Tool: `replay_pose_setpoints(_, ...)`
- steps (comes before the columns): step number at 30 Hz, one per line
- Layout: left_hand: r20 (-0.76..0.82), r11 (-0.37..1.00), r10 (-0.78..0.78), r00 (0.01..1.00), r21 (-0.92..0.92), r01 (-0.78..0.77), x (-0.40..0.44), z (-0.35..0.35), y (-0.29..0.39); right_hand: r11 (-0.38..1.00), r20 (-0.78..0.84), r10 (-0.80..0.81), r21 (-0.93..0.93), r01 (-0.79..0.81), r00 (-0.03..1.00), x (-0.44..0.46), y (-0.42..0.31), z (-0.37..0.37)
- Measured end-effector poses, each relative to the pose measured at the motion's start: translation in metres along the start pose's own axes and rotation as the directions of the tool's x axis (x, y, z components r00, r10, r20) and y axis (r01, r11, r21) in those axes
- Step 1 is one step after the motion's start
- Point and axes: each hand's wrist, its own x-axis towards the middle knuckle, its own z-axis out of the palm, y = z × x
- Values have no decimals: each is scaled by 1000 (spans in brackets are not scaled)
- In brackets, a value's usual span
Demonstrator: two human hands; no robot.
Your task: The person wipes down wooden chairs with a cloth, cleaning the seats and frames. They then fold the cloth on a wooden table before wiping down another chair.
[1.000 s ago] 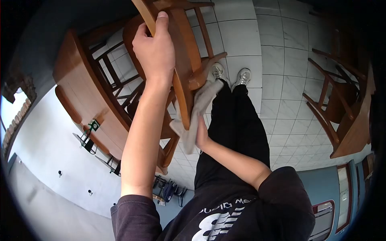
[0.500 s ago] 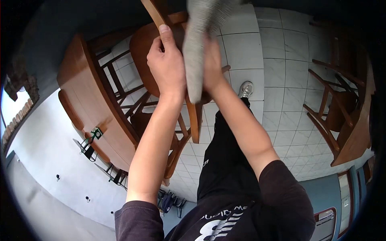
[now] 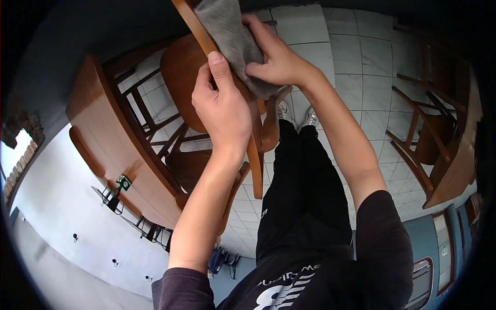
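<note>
A brown wooden chair [image 3: 183,85] stands tilted or turned in front of me, its backrest rail slanting past my hands. My left hand [image 3: 223,106] is closed around that rail, thumb lying along its top. In my right hand [image 3: 274,57] is a grey cloth [image 3: 227,36], pressed against the rail's right side just beyond the left hand. The cloth hangs in folds and covers part of the chair's back. Right-hand fingertips are partly hidden behind the cloth.
On the left is a long wooden table [image 3: 113,150] with a small green box [image 3: 123,182] on it and more chairs around it. Another wooden table [image 3: 454,155] with chairs [image 3: 431,137] stands at the right. White floor tiles [image 3: 351,93] run between them.
The cloth has swung from upright and blurred to lying along the chair rail, further left. My right hand has moved with it. Both my feet now show side by side.
</note>
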Motion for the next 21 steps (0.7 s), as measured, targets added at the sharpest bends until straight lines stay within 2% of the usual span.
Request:
replay_pose_setpoints(1, -2, 1000, -9, 1000, -3, 9, 1, 1, 0, 1000, 7, 6, -2, -6, 1000, 7, 2, -6)
replay_pose_setpoints(3, 9, 995, -76, 997, 70, 75, -3, -3, 6, 948, 276, 252, -264, -179, 928, 21, 11, -14)
replay_pose_setpoints(4, 16, 990, -121, 993, 72, 119, -5, -4, 9, 854, 369, 347, -504, -128, 862, 35, 23, -12)
replay_pose_setpoints(5, 13, 991, -118, 993, 72, 117, -5, -4, 10, 855, 371, 343, -503, -124, 863, 54, 36, -11)
replay_pose_setpoints(6, 12, 989, -123, 992, 84, 121, -6, -4, 11, 838, 502, 45, -489, 241, 864, 74, 46, -11)
replay_pose_setpoints(7, 14, 987, -132, 991, 98, 130, -6, -4, 12, 704, 622, -230, -424, 570, 748, 87, 41, -12)
replay_pose_setpoints(8, 15, 985, -139, 990, 102, 137, -7, -4, 11, 772, 612, -212, -373, 515, 762, 78, 32, -20)
replay_pose_setpoints(9, 15, 990, -114, 993, 80, 112, -7, -4, 11, 776, 612, -206, -373, 509, 763, 70, 47, -11)
replay_pose_setpoints(11, 19, 996, -79, 997, 49, 78, -6, -1, 8, 892, 376, 34, -430, 142, 926, 46, 107, 17)
replay_pose_setpoints(12, 7, 998, -66, 998, 23, 66, -6, 0, 4, 890, 373, 34, -433, 142, 927, 39, 130, 25)
replay_pose_setpoints(14, -2, 998, -56, 998, 3, 56, -7, 0, 2, 989, 28, -114, -93, 116, 993, 26, 166, 38)
replay_pose_setpoints(18, 31, 996, -90, 995, -8, 90, -7, -4, 6, 994, 10, -49, -99, 50, 999, 26, 192, 36)
replay_pose_setpoints(20, 23, 986, -150, 988, -76, 151, -7, -2, 7, 925, 31, 54, -377, -39, 998, 19, 196, 45)
replay_pose_setpoints(21, 30, 984, -164, 986, -72, 166, -8, -2, 9, 924, 30, 70, -378, -54, 997, 16, 210, 50)
